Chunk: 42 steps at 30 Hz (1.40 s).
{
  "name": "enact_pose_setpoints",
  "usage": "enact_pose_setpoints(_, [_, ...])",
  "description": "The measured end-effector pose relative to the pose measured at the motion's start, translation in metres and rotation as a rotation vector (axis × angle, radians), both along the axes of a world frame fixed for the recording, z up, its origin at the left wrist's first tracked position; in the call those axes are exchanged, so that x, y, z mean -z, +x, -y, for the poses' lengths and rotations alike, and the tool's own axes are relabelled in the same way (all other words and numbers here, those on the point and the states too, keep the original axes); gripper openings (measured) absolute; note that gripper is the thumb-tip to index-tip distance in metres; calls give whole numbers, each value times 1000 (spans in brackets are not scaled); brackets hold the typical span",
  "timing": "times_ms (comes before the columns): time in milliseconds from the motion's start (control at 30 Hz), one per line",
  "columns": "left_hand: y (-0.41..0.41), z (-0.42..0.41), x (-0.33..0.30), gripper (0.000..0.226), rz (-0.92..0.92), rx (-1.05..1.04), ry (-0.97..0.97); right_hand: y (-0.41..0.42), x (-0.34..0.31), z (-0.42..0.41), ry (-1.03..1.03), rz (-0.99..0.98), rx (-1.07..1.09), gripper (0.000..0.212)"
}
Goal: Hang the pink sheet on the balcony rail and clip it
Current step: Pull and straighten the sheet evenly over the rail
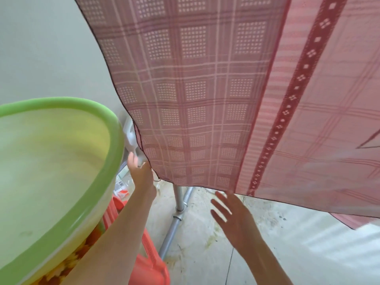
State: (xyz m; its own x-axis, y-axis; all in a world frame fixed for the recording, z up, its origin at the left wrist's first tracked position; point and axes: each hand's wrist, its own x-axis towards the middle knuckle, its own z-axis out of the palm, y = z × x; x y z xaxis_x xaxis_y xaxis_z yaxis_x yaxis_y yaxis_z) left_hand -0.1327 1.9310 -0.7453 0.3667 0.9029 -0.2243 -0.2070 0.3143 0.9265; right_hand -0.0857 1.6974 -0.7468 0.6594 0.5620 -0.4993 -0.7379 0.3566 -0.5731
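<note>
Two hands in view. Left hand (pixel 141 173) reaches far-left to the lower corner of the pink sheet (pixel 197 95); fingers at its dark hem, blurred, so grasp or mere touch cannot be told. Right hand (pixel 234 219) released, fingers spread straight, tips just touching the bottom hem. Sheet hangs spread across upper right. Green basin (pixel 111 140) near left, on an orange stool (pixel 152 266)

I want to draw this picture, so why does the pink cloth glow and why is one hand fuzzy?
Head view: daylight shines through the thin pink sheet from behind, so it glows. The right hand looks smeared, probably motion blur. The green basin is close and soft. The wide lens bends straight edges.
</note>
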Motion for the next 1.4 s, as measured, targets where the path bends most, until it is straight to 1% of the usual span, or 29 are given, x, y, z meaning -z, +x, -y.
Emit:
enact_pose_setpoints(67, [1,-5,-6,70,80,79,66,-11,-8,-16,-8,-27,-64,27])
enact_pose_setpoints(133, [4,-3,-12,44,141,99,61,-19,-14,-32,-1,-44,-121,25])
enact_pose_setpoints(167, [5,-2,-10,26,169,68,33,-22,-18,-41,-7,-50,-152,21])
enact_pose_setpoints(200, [4,0,-7,16,167,44,8,-23,-20,-49,-21,-56,-182,17])
enact_pose_setpoints(267, [-2,6,1,17,170,28,-46,-23,-24,-65,-66,-64,-229,13])
enact_pose_setpoints(367, [-15,17,9,12,197,33,-114,-24,-26,-81,-135,-48,-285,19])
enact_pose_setpoints(433, [-24,26,13,12,179,46,-106,-29,-26,-87,-215,-12,-324,24])
enact_pose_setpoints(467, [-28,31,14,14,162,51,-95,-33,-26,-90,-278,37,-327,26])
enact_pose_setpoints(500, [-31,36,16,16,147,59,-93,-35,-26,-92,-366,139,-315,27])
enact_pose_setpoints(533, [-34,40,18,17,136,64,-97,-39,-24,-95,-475,301,-293,25])
enact_pose_setpoints(600, [-39,47,20,16,117,66,-107,-44,-22,-99,-657,714,-209,16])
enact_pose_setpoints(667, [-45,53,23,14,107,89,-115,-50,-23,-103,-673,1053,-158,8])
enact_pose_setpoints(733, [-49,58,25,15,120,114,-125,-55,-23,-109,-637,1284,-155,14])
enact_pose_setpoints(833, [-57,65,21,18,144,153,-125,-56,-25,-120,-667,1477,-141,27])
enact_pose_setpoints(900, [-61,66,20,16,149,168,-107,-56,-25,-128,-690,1525,-131,27])
enact_pose_setpoints(967, [-68,64,23,15,159,166,-92,-58,-24,-134,-716,1546,-127,18])
enact_pose_setpoints(1067, [-73,67,27,18,130,159,-91,-58,-21,-137,-692,1557,-143,14])
enact_pose_setpoints(1167, [-71,76,28,21,99,92,-121,-58,-19,-136,-666,1455,-255,13])
enact_pose_setpoints(1300, [-72,73,27,24,40,-18,-112,-62,-14,-131,-675,1517,-390,19])
enact_pose_setpoints(1400, [-73,70,31,21,-17,-50,-98,-60,-17,-128,-617,1459,-465,16])
